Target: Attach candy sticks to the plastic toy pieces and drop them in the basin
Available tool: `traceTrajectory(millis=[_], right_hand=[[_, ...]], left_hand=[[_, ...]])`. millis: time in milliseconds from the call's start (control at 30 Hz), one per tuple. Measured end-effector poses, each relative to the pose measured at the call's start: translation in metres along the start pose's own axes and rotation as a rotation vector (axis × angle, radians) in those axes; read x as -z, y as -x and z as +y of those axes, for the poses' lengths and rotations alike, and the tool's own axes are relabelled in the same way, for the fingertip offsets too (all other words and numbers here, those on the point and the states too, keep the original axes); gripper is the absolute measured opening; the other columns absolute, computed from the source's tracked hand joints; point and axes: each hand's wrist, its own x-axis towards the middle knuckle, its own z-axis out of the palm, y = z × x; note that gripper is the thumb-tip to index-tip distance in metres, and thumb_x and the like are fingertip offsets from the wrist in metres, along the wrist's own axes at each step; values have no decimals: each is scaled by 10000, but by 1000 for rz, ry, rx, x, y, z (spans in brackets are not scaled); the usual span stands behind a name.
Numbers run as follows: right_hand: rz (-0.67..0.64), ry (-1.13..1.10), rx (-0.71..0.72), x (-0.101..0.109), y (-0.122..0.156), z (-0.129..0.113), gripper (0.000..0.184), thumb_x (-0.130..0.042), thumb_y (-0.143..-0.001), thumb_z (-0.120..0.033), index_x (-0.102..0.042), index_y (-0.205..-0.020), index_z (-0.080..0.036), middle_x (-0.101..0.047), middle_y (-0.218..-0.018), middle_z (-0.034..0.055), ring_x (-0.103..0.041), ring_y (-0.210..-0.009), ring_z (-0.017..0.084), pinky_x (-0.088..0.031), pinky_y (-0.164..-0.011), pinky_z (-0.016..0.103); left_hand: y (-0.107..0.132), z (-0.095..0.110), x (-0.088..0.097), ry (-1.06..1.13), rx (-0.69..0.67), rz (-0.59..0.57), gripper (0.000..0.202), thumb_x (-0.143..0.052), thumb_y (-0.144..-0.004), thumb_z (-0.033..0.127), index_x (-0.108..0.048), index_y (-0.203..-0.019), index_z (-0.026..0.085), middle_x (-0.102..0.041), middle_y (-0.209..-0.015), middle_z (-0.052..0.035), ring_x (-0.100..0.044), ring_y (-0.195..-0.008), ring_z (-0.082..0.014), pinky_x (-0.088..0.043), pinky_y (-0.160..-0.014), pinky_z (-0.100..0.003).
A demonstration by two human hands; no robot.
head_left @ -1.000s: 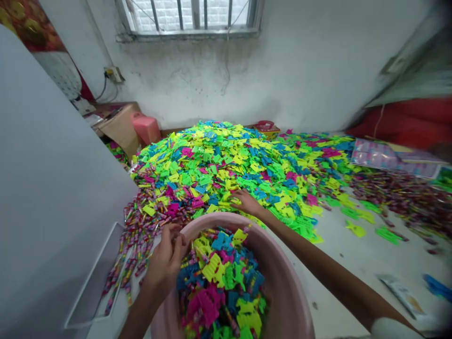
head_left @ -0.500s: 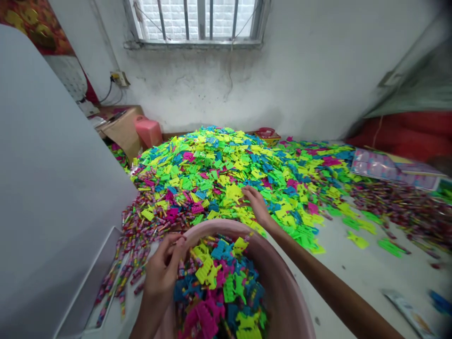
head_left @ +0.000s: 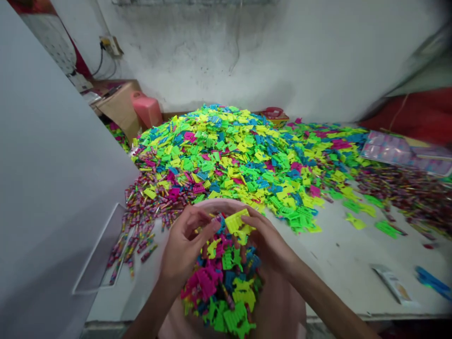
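There's your room: a smudged pale wall (head_left: 197, 56) across the far side, and the white tabletop (head_left: 339, 263) running from it down to a near edge by you. On your left, one grey panel (head_left: 52, 165) slants in. Biggest on the surface is one heap (head_left: 219, 146) of yellow, green, blue and pink pieces, close to the wall and spreading right, far too many to count. Right before you, one pink tub (head_left: 282, 303), with a mixed load of pieces and sticks inside, also past counting.

Over on the right sits a red bundle (head_left: 423, 113). Two spreads of sticks, one left (head_left: 141, 221) and one right (head_left: 402, 197) of the heap, both beyond a count. One carton (head_left: 122, 106) at the back left, one printed sheet (head_left: 399, 150) on the right.

Two hands over the tub, and your right hand (head_left: 270, 238) is closed on one yellow piece (head_left: 237, 222)! Your left hand (head_left: 187, 247) is just beside it, fingers curled; whether they grip anything, I can't tell.

One red jug (head_left: 146, 109) by the carton, one packet (head_left: 391, 282) lying nearer you, one socket (head_left: 111, 45) on the wall.
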Motion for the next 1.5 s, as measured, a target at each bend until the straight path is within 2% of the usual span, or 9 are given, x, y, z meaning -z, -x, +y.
traceTrajectory(millis=[100,167,267,433,567,800,967,1167,1500], right_hand=[[-96,-103,-83,5,5,-9,297,-605,-957,-465,-680,-1132,-238,-737,-883,24,-710,-757,203,-585,-611,272],[-71,-60,-66,7,7,-13,253,-649,-936,-451,-688,-1065,-237,-721,-878,16,-681,-751,188,-563,-624,255],[-12,70,-15,7,13,-17,211,-649,-945,-432,-679,-1020,-238,-698,-852,5,-647,-705,168,-519,-584,234],[-3,251,110,3,25,-20,128,-588,-993,-362,-637,-1004,-244,-706,-898,9,-680,-758,180,-538,-679,255],[33,345,245,3,29,-20,71,-571,-1005,-275,-598,-1065,-249,-709,-929,17,-691,-754,177,-534,-725,269],[-11,439,400,9,32,-16,170,-537,-1005,-161,-537,-1147,-256,-689,-898,32,-696,-790,188,-520,-704,267],[-12,433,379,10,36,-18,163,-540,-1005,-145,-524,-1138,-239,-672,-898,32,-683,-770,172,-507,-702,256],[-91,493,442,9,35,-12,106,-519,-1017,-162,-525,-1104,-221,-685,-905,52,-696,-802,196,-496,-696,272],[-20,436,316,-2,45,-10,56,-527,-1021,-187,-524,-1061,-226,-646,-835,1,-673,-731,157,-465,-665,244]], left_hand=[[4,9,-1,-157,-90,-50,243,-699,-885,408,-693,-1023,208,-739,-1010,-68,-710,-933,-213,-578,-712,-266],[7,13,-3,-243,-152,-61,219,-684,-903,397,-720,-1026,220,-738,-1095,-78,-703,-1016,-229,-584,-756,-278],[11,16,-6,-429,-278,-33,152,-672,-925,362,-721,-996,236,-738,-1043,-52,-699,-961,-201,-572,-756,-278],[19,13,-10,-684,-519,6,67,-663,-939,251,-682,-1003,245,-732,-1003,-22,-689,-964,-181,-546,-896,-318],[24,10,-9,-861,-711,-60,187,-581,-972,144,-637,-1129,229,-742,-1039,-29,-686,-1033,-183,-537,-975,-317],[27,13,-5,-1101,-973,-64,227,-520,-973,93,-621,-1175,112,-741,-1046,-110,-697,-997,-236,-592,-918,-364],[21,13,4,-1123,-987,-259,264,-480,-997,131,-609,-1221,80,-724,-981,-107,-691,-942,-232,-612,-896,-385],[25,10,10,-1085,-1028,-175,259,-561,-957,79,-609,-1205,137,-729,-1034,-92,-685,-1015,-229,-588,-941,-391],[25,18,14,-1058,-937,-328,329,-544,-980,125,-535,-1308,99,-711,-1060,-118,-672,-1022,-251,-605,-903,-421]])
